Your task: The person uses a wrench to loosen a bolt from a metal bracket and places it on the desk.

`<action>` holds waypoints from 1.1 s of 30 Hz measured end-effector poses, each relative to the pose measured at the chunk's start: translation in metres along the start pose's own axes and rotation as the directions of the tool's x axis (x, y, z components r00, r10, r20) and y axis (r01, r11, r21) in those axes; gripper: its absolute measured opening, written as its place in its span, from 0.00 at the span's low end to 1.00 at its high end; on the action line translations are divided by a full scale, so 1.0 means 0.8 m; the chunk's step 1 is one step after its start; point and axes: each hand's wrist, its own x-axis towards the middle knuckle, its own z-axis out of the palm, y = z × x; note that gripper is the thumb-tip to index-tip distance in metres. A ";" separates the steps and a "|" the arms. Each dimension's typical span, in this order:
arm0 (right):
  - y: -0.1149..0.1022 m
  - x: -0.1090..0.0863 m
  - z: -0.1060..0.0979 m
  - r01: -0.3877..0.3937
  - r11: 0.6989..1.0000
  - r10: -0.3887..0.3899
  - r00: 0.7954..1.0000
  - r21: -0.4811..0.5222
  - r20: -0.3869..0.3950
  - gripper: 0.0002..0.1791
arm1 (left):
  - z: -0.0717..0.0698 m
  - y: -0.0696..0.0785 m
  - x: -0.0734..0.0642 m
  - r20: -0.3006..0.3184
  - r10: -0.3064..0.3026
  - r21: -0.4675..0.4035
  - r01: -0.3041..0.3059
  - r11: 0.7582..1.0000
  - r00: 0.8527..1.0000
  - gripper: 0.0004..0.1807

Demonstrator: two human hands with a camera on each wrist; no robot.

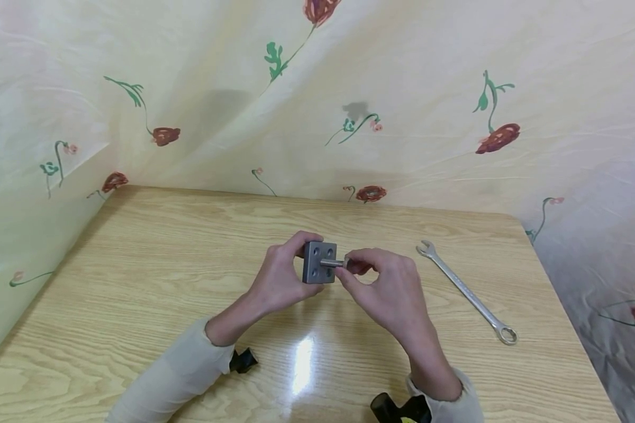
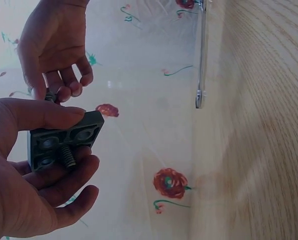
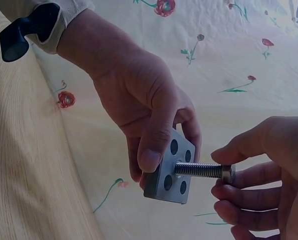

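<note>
My left hand (image 1: 284,271) grips a small dark grey square plate (image 3: 164,186) by its edges, thumb on one side and fingers on the other. Holes sit near the plate's corners, and a bolt (image 3: 203,170) runs through its centre. In the left wrist view the threaded tip of the bolt (image 2: 67,156) sticks out of the plate's recessed back. My right hand (image 1: 388,285) pinches the bolt's round head between thumb and fingers. A good length of thread shows between head and plate. Both hands are raised over the table.
A combination wrench (image 1: 468,294) lies slantwise on the wood-grain table (image 1: 164,258), to the right of my right hand. Flower-patterned cloth (image 1: 217,117) hangs behind and along the sides of the table. Black wrist-camera mounts (image 1: 243,360) stick out at my sleeves.
</note>
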 end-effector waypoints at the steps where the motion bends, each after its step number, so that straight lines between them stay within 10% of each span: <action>1: 0.000 0.000 0.000 0.003 1.000 -0.003 1.000 -0.001 -0.005 0.10 | 0.000 0.000 0.000 0.000 0.000 -0.002 0.000 1.000 1.000 0.37; 25: -0.003 0.002 0.024 0.205 0.969 -0.163 0.949 0.138 -0.271 0.20 | 0.000 0.002 -0.001 0.005 0.017 -0.029 -0.017 0.999 1.000 0.37; 33: 0.002 0.002 0.006 0.153 0.978 -0.153 0.988 0.139 -0.011 0.28 | -0.003 0.003 0.000 0.002 0.004 -0.039 -0.004 0.999 1.000 0.37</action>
